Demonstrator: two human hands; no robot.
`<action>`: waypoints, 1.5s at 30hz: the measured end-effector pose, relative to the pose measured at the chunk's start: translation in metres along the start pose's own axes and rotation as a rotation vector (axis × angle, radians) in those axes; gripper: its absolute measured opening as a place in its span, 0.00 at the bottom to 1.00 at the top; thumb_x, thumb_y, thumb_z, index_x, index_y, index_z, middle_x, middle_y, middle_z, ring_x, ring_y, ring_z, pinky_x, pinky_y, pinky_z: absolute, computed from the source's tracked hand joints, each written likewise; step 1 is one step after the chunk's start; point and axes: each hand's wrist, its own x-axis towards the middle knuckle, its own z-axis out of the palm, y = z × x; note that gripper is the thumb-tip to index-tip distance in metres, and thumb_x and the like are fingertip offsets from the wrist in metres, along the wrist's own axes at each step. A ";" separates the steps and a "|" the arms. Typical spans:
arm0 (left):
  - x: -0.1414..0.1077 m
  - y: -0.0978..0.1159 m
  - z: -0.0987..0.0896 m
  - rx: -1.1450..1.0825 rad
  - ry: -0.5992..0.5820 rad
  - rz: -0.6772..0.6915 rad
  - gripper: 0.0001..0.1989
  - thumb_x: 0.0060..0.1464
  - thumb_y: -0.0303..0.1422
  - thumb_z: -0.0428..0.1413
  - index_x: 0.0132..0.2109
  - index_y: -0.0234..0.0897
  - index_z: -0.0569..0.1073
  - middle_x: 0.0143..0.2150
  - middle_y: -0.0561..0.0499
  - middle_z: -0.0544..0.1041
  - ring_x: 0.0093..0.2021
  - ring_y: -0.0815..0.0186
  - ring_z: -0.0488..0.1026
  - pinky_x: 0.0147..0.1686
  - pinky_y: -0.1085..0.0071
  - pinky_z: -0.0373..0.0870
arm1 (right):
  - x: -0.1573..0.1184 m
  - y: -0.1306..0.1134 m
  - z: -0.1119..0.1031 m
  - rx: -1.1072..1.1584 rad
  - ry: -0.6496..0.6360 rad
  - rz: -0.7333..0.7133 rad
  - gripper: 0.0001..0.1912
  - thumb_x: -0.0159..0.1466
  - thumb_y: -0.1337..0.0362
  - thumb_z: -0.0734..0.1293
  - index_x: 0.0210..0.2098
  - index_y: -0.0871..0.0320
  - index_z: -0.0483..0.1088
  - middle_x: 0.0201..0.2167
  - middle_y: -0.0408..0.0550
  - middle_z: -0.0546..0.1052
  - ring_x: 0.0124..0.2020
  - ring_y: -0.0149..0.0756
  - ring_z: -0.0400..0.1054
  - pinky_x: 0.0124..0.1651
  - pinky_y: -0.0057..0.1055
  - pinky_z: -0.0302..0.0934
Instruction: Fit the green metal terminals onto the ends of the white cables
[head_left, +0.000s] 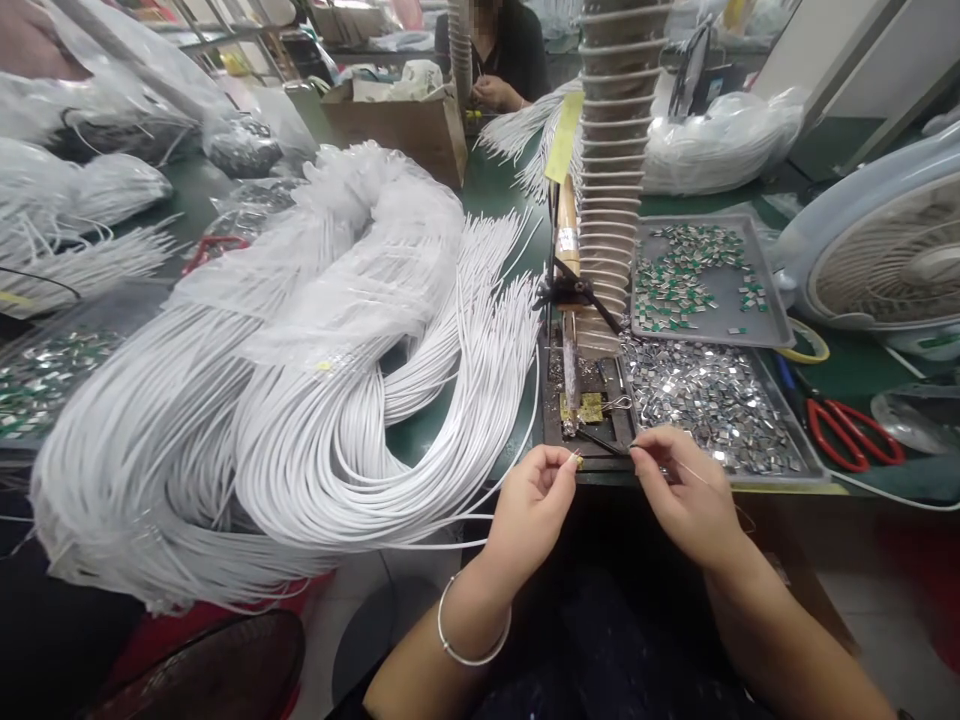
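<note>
My left hand [534, 505] is closed in a pinch at the bench's front edge. A white cable [469, 545] runs from the large bundle into it, and a tiny yellowish bit shows at the fingertips. Opposite it, my right hand [688, 495] pinches a thin wire [694, 474] that looks like solder wire and trails back over the hand. Just beyond both hands, a soldering iron [568, 225] with a wooden handle is clamped upright, tip down, over a dark metal stand [553, 425]. Left of it lies the bundle of white cables [322, 440], partly wrapped in plastic.
A ribbed hose [611, 180] hangs behind the iron. On the right are a tray of green circuit boards [731, 325], a tray of small metal parts [814, 468], red-handled pliers [855, 435] and a fan [892, 235]. Across the bench sits another person [517, 50].
</note>
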 end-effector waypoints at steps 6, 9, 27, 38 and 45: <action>0.001 0.003 -0.001 -0.056 0.006 0.003 0.11 0.49 0.39 0.57 0.31 0.35 0.68 0.27 0.55 0.68 0.27 0.71 0.63 0.28 0.75 0.60 | -0.003 -0.017 0.014 0.155 -0.041 -0.013 0.04 0.63 0.69 0.61 0.34 0.56 0.67 0.26 0.42 0.72 0.27 0.27 0.67 0.29 0.22 0.63; 0.002 0.001 -0.002 -0.088 -0.045 0.017 0.10 0.50 0.38 0.58 0.33 0.35 0.69 0.31 0.53 0.71 0.32 0.70 0.67 0.35 0.73 0.64 | -0.003 -0.021 0.020 0.230 -0.082 0.040 0.05 0.63 0.68 0.61 0.32 0.56 0.68 0.26 0.43 0.73 0.26 0.28 0.68 0.28 0.22 0.63; -0.003 0.008 -0.001 0.019 -0.103 0.043 0.09 0.54 0.37 0.54 0.32 0.35 0.70 0.29 0.53 0.69 0.30 0.70 0.65 0.34 0.73 0.64 | -0.002 -0.030 0.032 0.488 -0.050 0.288 0.06 0.59 0.64 0.63 0.26 0.58 0.67 0.22 0.42 0.72 0.22 0.27 0.67 0.25 0.23 0.64; -0.004 0.004 0.002 -0.043 -0.047 0.104 0.08 0.52 0.35 0.56 0.31 0.35 0.68 0.32 0.50 0.70 0.34 0.68 0.68 0.37 0.72 0.67 | -0.012 -0.031 0.041 0.718 -0.088 0.471 0.11 0.61 0.57 0.62 0.27 0.57 0.64 0.15 0.36 0.62 0.17 0.24 0.56 0.19 0.22 0.54; -0.006 0.007 0.002 -0.115 -0.008 0.044 0.10 0.50 0.38 0.58 0.31 0.36 0.68 0.31 0.52 0.69 0.33 0.69 0.67 0.37 0.72 0.66 | -0.013 -0.031 0.040 0.566 -0.025 0.316 0.10 0.61 0.60 0.63 0.26 0.58 0.66 0.20 0.40 0.66 0.21 0.26 0.61 0.24 0.24 0.60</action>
